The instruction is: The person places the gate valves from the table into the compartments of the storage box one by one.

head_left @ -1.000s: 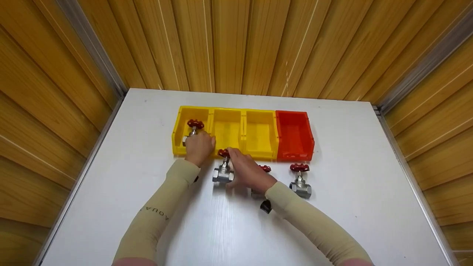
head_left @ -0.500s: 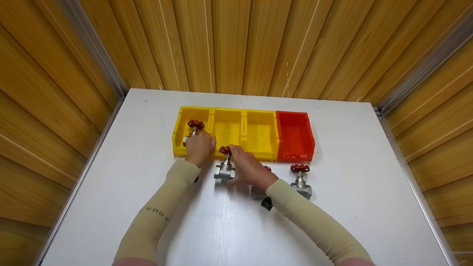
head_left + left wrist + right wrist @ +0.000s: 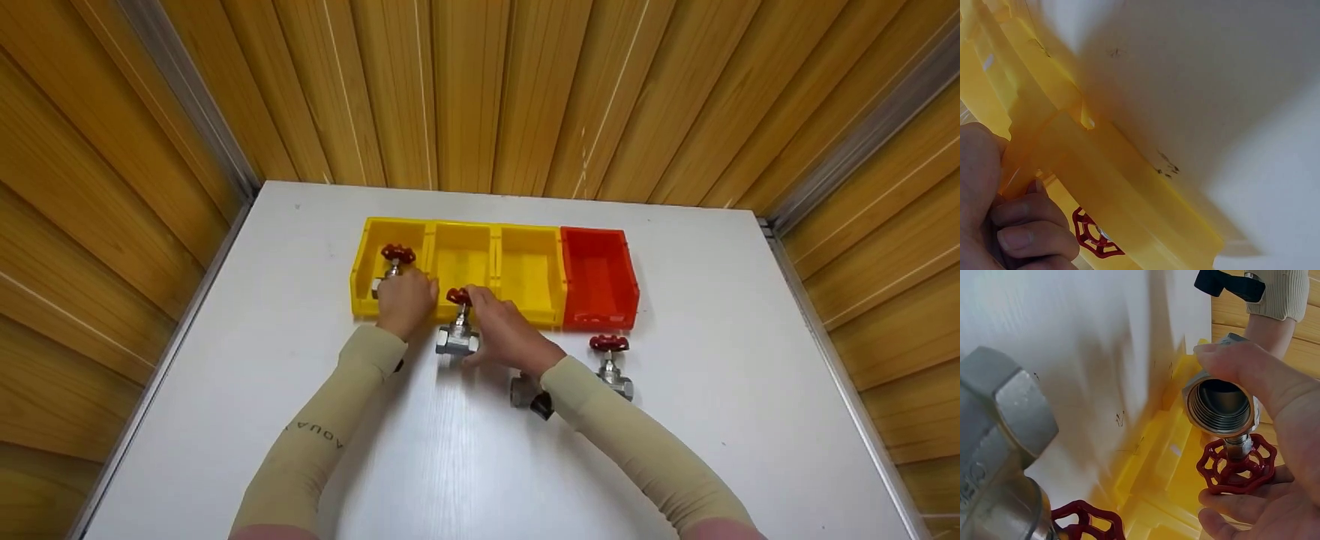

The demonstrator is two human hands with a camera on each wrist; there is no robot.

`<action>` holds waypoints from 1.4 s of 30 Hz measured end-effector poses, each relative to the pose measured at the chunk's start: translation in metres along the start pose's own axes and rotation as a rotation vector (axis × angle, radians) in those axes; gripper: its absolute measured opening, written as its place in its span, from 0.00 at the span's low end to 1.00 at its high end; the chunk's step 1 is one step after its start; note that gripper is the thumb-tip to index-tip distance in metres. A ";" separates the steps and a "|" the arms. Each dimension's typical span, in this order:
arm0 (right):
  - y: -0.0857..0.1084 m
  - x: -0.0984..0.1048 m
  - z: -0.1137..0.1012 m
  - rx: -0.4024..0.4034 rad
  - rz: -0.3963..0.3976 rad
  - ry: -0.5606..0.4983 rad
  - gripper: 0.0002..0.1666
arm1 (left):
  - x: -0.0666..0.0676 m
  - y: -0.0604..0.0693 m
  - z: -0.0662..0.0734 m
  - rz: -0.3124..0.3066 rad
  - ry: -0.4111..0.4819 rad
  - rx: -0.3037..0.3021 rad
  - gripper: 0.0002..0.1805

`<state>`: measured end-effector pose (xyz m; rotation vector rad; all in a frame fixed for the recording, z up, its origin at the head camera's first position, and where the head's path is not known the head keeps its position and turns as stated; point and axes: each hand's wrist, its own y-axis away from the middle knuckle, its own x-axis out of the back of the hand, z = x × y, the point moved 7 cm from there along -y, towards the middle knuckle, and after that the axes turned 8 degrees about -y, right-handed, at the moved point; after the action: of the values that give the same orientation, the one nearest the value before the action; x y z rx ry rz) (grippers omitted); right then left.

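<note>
My left hand (image 3: 406, 301) is at the front of the leftmost yellow bin (image 3: 364, 309). In the left wrist view its thumb and curled fingers pinch the yellow plastic wall (image 3: 1033, 143). Inside that bin sits a gate valve (image 3: 396, 256) with a red handwheel, partly covered by the hand. My right hand (image 3: 510, 330) grips a second gate valve (image 3: 456, 339) just in front of the second yellow bin (image 3: 460, 255). In the right wrist view, the thumb lies on its threaded metal body (image 3: 1221, 405) and the fingers are under the red handwheel (image 3: 1237, 464).
A third yellow bin (image 3: 529, 262) and a red bin (image 3: 598, 277) continue the row to the right. One gate valve (image 3: 528, 391) lies partly under my right wrist, and another gate valve (image 3: 611, 367) stands before the red bin. Wooden panels (image 3: 465, 90) rise behind the white table (image 3: 450, 465).
My right hand has moved the held valve slightly forward, toward the bins. More of the valve body under the right wrist shows. My left hand stays in place.
</note>
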<state>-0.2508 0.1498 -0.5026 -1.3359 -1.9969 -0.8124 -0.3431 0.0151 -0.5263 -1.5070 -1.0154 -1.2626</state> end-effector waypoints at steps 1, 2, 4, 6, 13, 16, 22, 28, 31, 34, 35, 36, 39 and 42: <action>-0.001 0.001 0.000 -0.001 -0.001 -0.002 0.73 | 0.000 0.000 0.000 -0.003 0.001 0.001 0.29; -0.001 0.001 0.000 -0.001 -0.003 -0.005 0.74 | -0.001 0.000 0.000 -0.006 0.000 0.001 0.29; -0.003 0.003 0.000 -0.003 -0.005 -0.015 0.74 | -0.001 0.000 0.000 -0.013 -0.007 0.001 0.29; -0.004 0.004 0.000 -0.003 -0.009 -0.020 0.74 | -0.001 0.000 0.001 -0.016 -0.013 0.001 0.28; -0.008 0.006 -0.001 0.019 0.008 0.022 0.72 | -0.001 0.000 0.001 -0.041 -0.030 0.007 0.28; -0.010 0.007 -0.001 0.023 0.013 0.026 0.71 | -0.002 0.000 0.001 -0.048 -0.030 0.012 0.28; -0.012 0.010 -0.001 0.022 0.006 0.007 0.74 | -0.002 -0.001 0.001 -0.047 -0.034 0.009 0.28; -0.015 0.013 -0.003 0.038 0.013 0.019 0.74 | -0.003 -0.002 0.001 -0.049 -0.043 0.010 0.28; -0.016 0.014 -0.003 0.042 0.012 0.023 0.74 | -0.003 -0.002 0.000 -0.054 -0.041 0.011 0.29; -0.018 0.016 -0.004 0.038 0.010 0.026 0.74 | -0.004 -0.001 -0.001 -0.057 -0.044 0.012 0.29; -0.018 0.016 -0.004 0.034 0.006 0.021 0.73 | -0.004 -0.001 -0.001 -0.056 -0.042 0.013 0.29; -0.019 0.017 -0.004 0.032 0.004 0.017 0.73 | -0.004 -0.001 -0.001 -0.053 -0.040 0.013 0.29; -0.021 0.019 -0.005 0.024 -0.001 0.012 0.71 | -0.003 -0.002 0.000 -0.040 -0.038 0.011 0.29; -0.023 0.020 -0.007 0.022 0.006 0.028 0.70 | -0.002 -0.002 0.000 -0.022 -0.041 0.010 0.28</action>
<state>-0.2774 0.1491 -0.4871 -1.3105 -1.9734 -0.8006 -0.3453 0.0158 -0.5285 -1.5238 -1.0662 -1.2447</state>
